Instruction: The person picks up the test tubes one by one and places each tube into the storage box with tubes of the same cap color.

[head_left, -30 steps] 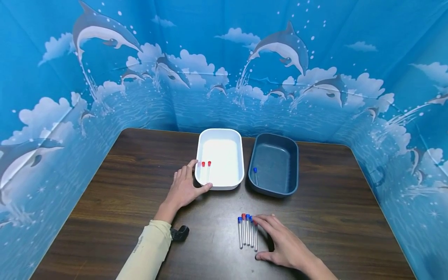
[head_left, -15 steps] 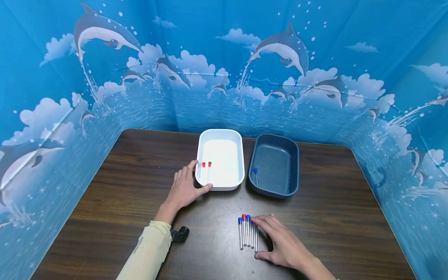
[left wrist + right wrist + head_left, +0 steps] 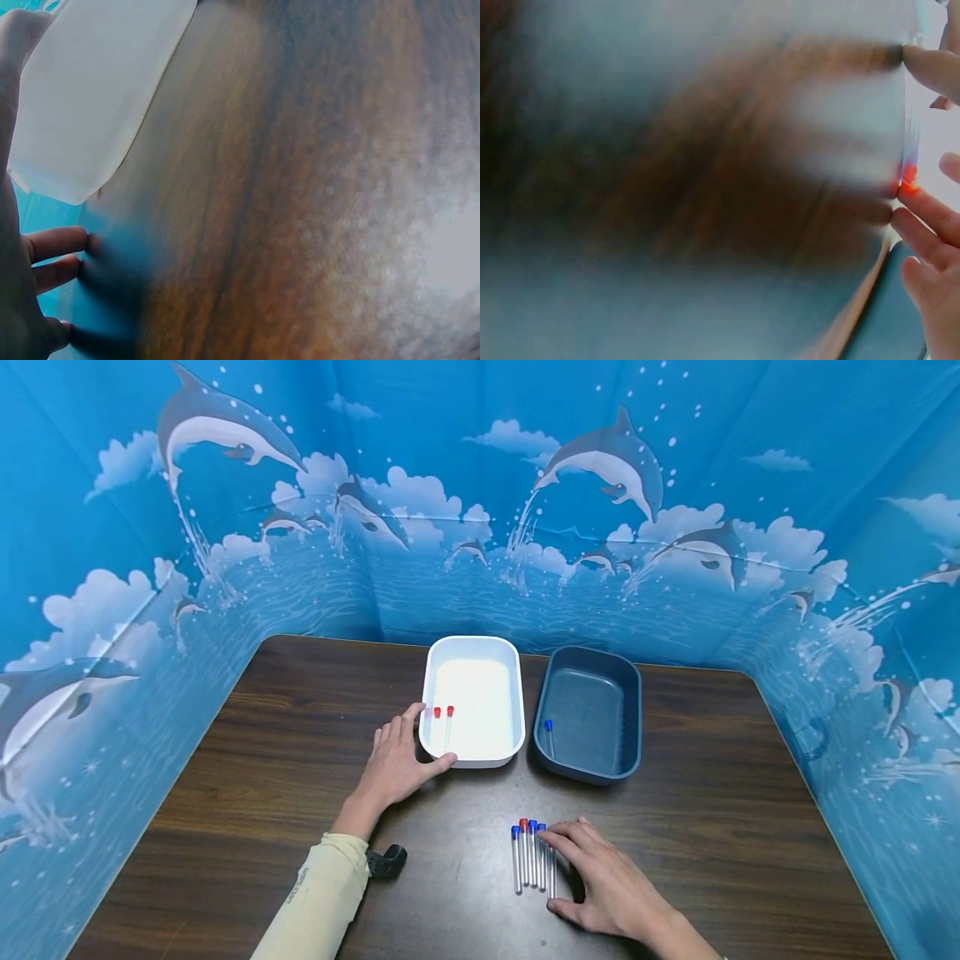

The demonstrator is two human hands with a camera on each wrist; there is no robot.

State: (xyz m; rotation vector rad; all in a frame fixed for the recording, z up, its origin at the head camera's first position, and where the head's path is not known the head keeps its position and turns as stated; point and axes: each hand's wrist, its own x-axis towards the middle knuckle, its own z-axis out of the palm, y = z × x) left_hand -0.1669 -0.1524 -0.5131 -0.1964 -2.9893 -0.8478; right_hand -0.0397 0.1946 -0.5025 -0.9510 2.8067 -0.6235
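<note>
My left hand (image 3: pixel 395 766) rests at the near left corner of a white tray (image 3: pixel 520 710), its fingers spread along the left side and its thumb on the front rim. Inside that tray lie two red-capped test tubes (image 3: pixel 449 723). With thumb at one end and fingertips at the cap, my right hand (image 3: pixel 611 881) pinches the rightmost test tube (image 3: pixel 553 878) lengthwise. Its red cap (image 3: pixel 909 176) shows in the right wrist view; the fingers cover it in the head view. Several test tubes (image 3: pixel 529 860) with blue and red caps lie side by side just left of it.
A dark blue-grey tray (image 3: pixel 592 772) stands right of the white one and holds one blue-capped test tube (image 3: pixel 550 739). The brown wooden table (image 3: pixel 225 827) meets a blue dolphin-print curtain (image 3: pixel 480 510) along its back and sides.
My right thumb has closed in on the lower end of the rightmost tube, and my fingers now cover its red cap. The left hand and both trays have stayed in place.
</note>
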